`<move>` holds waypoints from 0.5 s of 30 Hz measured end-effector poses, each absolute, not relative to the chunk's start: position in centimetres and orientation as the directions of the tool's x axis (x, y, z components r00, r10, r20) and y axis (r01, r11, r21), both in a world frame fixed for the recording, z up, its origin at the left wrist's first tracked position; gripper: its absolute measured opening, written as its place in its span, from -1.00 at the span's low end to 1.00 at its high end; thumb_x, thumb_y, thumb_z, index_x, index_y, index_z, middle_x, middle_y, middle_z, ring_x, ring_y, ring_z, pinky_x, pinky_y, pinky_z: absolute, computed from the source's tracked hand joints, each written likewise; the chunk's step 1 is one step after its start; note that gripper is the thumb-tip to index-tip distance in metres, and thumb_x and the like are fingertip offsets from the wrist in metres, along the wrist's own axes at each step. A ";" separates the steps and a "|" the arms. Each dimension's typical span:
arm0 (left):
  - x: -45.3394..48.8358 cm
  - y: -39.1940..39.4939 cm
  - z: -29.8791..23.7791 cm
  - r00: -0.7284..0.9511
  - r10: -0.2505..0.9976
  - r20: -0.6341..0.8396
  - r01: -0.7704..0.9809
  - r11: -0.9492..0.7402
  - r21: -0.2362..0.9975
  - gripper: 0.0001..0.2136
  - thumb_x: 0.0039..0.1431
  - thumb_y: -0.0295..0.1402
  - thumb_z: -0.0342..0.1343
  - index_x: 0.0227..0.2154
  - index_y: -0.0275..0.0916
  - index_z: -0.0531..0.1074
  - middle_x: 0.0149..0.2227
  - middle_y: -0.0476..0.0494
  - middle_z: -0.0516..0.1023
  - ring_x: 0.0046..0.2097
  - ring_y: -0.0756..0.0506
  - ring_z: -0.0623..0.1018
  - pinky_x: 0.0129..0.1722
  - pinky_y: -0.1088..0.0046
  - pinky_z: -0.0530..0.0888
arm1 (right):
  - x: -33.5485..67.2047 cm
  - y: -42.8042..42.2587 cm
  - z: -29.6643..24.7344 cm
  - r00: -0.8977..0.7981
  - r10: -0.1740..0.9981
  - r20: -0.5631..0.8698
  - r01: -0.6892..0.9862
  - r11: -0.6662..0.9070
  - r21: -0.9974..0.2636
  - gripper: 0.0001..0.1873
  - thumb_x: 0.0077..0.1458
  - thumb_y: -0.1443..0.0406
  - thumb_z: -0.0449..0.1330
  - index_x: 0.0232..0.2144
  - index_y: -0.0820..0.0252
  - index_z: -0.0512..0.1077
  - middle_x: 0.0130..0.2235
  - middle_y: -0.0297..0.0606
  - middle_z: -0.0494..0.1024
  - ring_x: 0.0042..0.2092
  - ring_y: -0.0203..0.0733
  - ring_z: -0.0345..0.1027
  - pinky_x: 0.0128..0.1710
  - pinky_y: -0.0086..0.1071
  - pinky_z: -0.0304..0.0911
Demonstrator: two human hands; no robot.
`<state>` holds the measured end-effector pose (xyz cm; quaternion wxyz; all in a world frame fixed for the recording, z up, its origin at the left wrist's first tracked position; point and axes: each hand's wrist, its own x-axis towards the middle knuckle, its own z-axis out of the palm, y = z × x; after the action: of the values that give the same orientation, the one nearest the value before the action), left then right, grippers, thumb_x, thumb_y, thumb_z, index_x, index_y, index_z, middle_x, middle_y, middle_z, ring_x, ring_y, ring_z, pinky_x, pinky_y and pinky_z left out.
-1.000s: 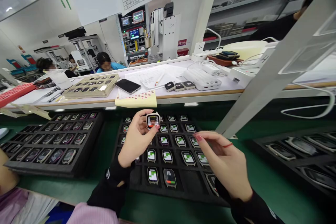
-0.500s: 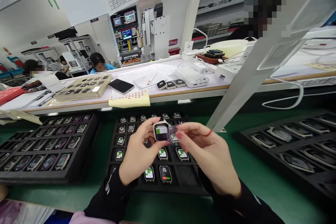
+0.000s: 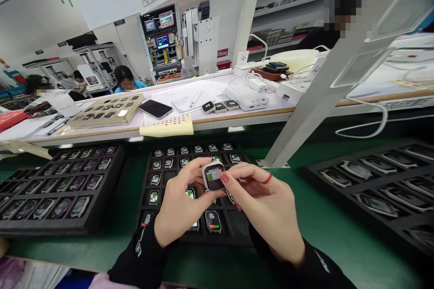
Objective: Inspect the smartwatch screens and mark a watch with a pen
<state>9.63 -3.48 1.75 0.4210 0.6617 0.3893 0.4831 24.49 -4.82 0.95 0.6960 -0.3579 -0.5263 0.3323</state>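
Observation:
My left hand [image 3: 179, 205] pinches a smartwatch body [image 3: 213, 177] without a strap by its edge, above the middle black tray. Its lit screen shows green and white blocks and faces me, slightly tilted. My right hand [image 3: 273, 210] has its fingers closed at the watch's right side, with the thumb lying over the screen's edge. No film can be made out between the right fingers now. Beneath both hands, the black foam tray [image 3: 239, 223] holds rows of similar watches, several with lit screens; the hands cover part of it. One watch [image 3: 212, 221] there shows a red-green bar.
Another black tray [image 3: 96, 207] of watches stands at left, and a third tray [image 3: 339, 198] at right. A slanted metal post [image 3: 294, 122] rises behind my right hand. The shelf above carries a phone [image 3: 156, 109], a beige tray [image 3: 127, 119], small dark watch bodies and a white charger box [image 3: 249, 99].
The watch has shifted slightly right and down and turned a little. My right thumb has come over its screen edge; the clear film seen earlier between the right fingers no longer shows.

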 end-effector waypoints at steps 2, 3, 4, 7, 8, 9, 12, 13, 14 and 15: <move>9.6 -3.5 1.7 0.232 0.919 0.318 0.107 -0.349 0.931 -0.56 0.05 -0.42 0.39 0.00 -0.05 0.45 -0.25 0.03 0.67 -0.36 -0.03 0.59 -0.32 0.47 0.55 | 24.3 -4.9 0.9 0.248 0.826 0.506 -0.070 0.536 -0.841 -0.72 0.17 0.14 0.45 -0.47 0.14 0.55 -0.43 -0.29 0.51 -0.59 -0.33 0.21 -0.72 -0.54 0.20; 9.6 -3.5 1.6 0.230 0.919 0.320 0.104 -0.350 0.931 -0.56 0.05 -0.43 0.39 0.00 -0.04 0.45 -0.25 0.04 0.67 -0.35 -0.02 0.59 -0.32 0.48 0.55 | 24.2 -4.9 0.8 0.251 0.823 0.510 -0.064 0.540 -0.839 -0.70 0.17 0.12 0.45 -0.47 0.15 0.54 -0.43 -0.28 0.51 -0.59 -0.32 0.21 -0.72 -0.54 0.20; 9.6 -3.5 1.6 0.228 0.918 0.323 0.101 -0.353 0.930 -0.56 0.06 -0.44 0.38 0.00 -0.04 0.45 -0.25 0.05 0.67 -0.35 -0.01 0.59 -0.31 0.48 0.56 | 24.2 -4.8 0.7 0.249 0.822 0.512 -0.061 0.541 -0.839 -0.69 0.18 0.11 0.44 -0.48 0.15 0.54 -0.43 -0.28 0.50 -0.59 -0.32 0.21 -0.72 -0.53 0.20; 9.5 -3.6 1.5 0.221 0.917 0.332 0.099 -0.360 0.928 -0.58 0.08 -0.45 0.36 0.00 -0.07 0.44 -0.26 0.04 0.67 -0.35 -0.02 0.59 -0.31 0.48 0.56 | 24.1 -4.8 0.5 0.234 0.825 0.514 -0.067 0.541 -0.839 -0.68 0.19 0.10 0.43 -0.48 0.15 0.53 -0.43 -0.28 0.49 -0.58 -0.32 0.21 -0.71 -0.53 0.21; 9.5 -3.6 1.5 0.219 0.918 0.331 0.102 -0.359 0.928 -0.58 0.08 -0.45 0.35 0.00 -0.08 0.44 -0.25 0.03 0.67 -0.35 -0.02 0.60 -0.30 0.47 0.56 | 24.1 -4.8 0.5 0.232 0.826 0.513 -0.071 0.541 -0.838 -0.68 0.20 0.11 0.43 -0.47 0.15 0.53 -0.43 -0.28 0.49 -0.57 -0.31 0.22 -0.71 -0.54 0.21; 9.5 -3.7 1.5 0.217 0.918 0.331 0.105 -0.359 0.927 -0.59 0.08 -0.44 0.35 0.00 -0.08 0.44 -0.25 0.02 0.67 -0.34 -0.03 0.60 -0.30 0.47 0.56 | 24.1 -4.8 0.4 0.229 0.827 0.514 -0.074 0.541 -0.838 -0.70 0.20 0.12 0.42 -0.47 0.15 0.53 -0.43 -0.28 0.49 -0.57 -0.31 0.23 -0.70 -0.54 0.21; 9.5 -3.7 1.6 0.213 0.920 0.328 0.118 -0.358 0.926 -0.59 0.09 -0.41 0.36 0.00 -0.08 0.45 -0.26 0.02 0.67 -0.35 -0.03 0.60 -0.30 0.46 0.57 | 24.0 -4.8 0.4 0.234 0.824 0.517 -0.078 0.546 -0.834 -0.74 0.21 0.17 0.42 -0.46 0.14 0.54 -0.43 -0.30 0.49 -0.57 -0.32 0.22 -0.70 -0.55 0.20; 9.4 -3.8 1.7 0.212 0.920 0.329 0.120 -0.359 0.926 -0.59 0.09 -0.41 0.36 0.01 -0.08 0.45 -0.26 0.02 0.67 -0.35 -0.03 0.60 -0.30 0.46 0.57 | 24.0 -4.9 0.4 0.239 0.823 0.516 -0.077 0.546 -0.834 -0.75 0.21 0.18 0.42 -0.45 0.14 0.54 -0.43 -0.30 0.49 -0.57 -0.33 0.22 -0.70 -0.55 0.20; 9.4 -3.8 1.7 0.210 0.920 0.330 0.123 -0.360 0.925 -0.58 0.09 -0.41 0.36 0.01 -0.08 0.45 -0.27 0.02 0.67 -0.35 -0.03 0.60 -0.30 0.46 0.57 | 24.0 -4.9 0.4 0.243 0.822 0.515 -0.075 0.545 -0.835 -0.75 0.20 0.18 0.41 -0.45 0.14 0.54 -0.42 -0.30 0.50 -0.57 -0.32 0.22 -0.70 -0.55 0.20; 9.4 -3.8 1.7 0.207 0.921 0.331 0.125 -0.360 0.924 -0.58 0.09 -0.42 0.36 0.01 -0.08 0.45 -0.27 0.02 0.67 -0.35 -0.03 0.60 -0.30 0.46 0.57 | 23.9 -4.9 0.4 0.247 0.823 0.512 -0.073 0.543 -0.837 -0.75 0.20 0.18 0.42 -0.45 0.15 0.54 -0.42 -0.29 0.50 -0.57 -0.32 0.22 -0.70 -0.54 0.20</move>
<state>9.43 -3.80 1.75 0.4051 0.6629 0.3945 0.4907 23.91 -4.86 0.40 0.7042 -0.3569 -0.5249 0.3180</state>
